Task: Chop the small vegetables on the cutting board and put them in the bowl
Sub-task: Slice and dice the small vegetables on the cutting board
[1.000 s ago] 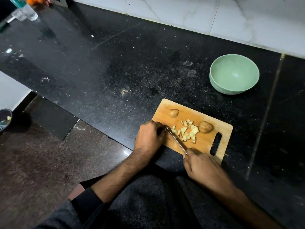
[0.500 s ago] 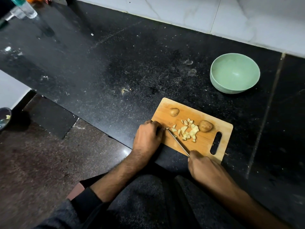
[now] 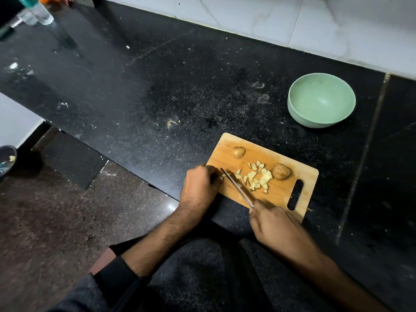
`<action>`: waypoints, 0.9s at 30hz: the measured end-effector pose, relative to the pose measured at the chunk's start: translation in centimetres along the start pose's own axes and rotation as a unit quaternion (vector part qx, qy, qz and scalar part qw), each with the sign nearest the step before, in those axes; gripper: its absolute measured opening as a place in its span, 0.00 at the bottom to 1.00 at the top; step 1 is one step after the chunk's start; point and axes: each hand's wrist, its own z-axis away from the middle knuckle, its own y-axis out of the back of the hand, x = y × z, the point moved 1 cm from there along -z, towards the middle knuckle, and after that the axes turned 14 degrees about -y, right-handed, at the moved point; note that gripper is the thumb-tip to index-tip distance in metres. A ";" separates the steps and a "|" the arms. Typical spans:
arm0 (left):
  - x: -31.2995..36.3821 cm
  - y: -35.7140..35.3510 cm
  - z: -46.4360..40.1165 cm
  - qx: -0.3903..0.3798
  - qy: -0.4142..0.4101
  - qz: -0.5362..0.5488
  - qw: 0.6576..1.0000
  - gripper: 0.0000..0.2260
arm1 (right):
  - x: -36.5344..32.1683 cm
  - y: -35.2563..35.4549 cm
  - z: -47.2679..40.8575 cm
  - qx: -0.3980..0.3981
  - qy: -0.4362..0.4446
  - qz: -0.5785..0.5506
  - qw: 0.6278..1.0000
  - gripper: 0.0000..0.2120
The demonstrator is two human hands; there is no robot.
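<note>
A wooden cutting board (image 3: pixel 288 194) lies at the front edge of the black counter. On it sit two small whole potatoes, one (image 3: pixel 238 152) at the far left and one (image 3: pixel 281 171) toward the right, with a pile of pale chopped pieces (image 3: pixel 258 178) between them. My right hand (image 3: pixel 274 224) grips the handle of a knife (image 3: pixel 236 186), whose blade angles across the board's left part. My left hand (image 3: pixel 199 188) is curled at the board's left corner, fingertips by the blade tip; what it pins is hidden. The empty light green bowl (image 3: pixel 321 99) stands beyond the board.
The black stone counter (image 3: pixel 157 91) runs back to a white marble wall (image 3: pixel 292 21). Bottles (image 3: pixel 38 12) stand at the far left corner. A dark bowl (image 3: pixel 6 158) sits at the left edge, down at floor level. Small scraps (image 3: pixel 172 123) lie on the counter left of the board.
The knife blade has shifted slightly left, toward my left hand, and my right hand has drawn back a little along the board's near edge. The chopped pile and whole potatoes stay put.
</note>
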 end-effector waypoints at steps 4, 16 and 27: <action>0.1 0.0 0.0 -0.002 0.007 0.007 1.000 0.05 | -0.8 -0.5 -0.8 0.008 0.006 0.004 1.000 0.13; -0.1 -0.2 -0.1 0.000 -0.047 0.013 0.999 0.07 | 1.3 -1.0 0.3 -0.066 -0.052 0.006 0.996 0.11; -1.5 1.4 -1.0 0.080 -0.031 0.044 0.995 0.10 | -0.2 -1.6 -0.8 -0.035 -0.005 0.000 0.999 0.11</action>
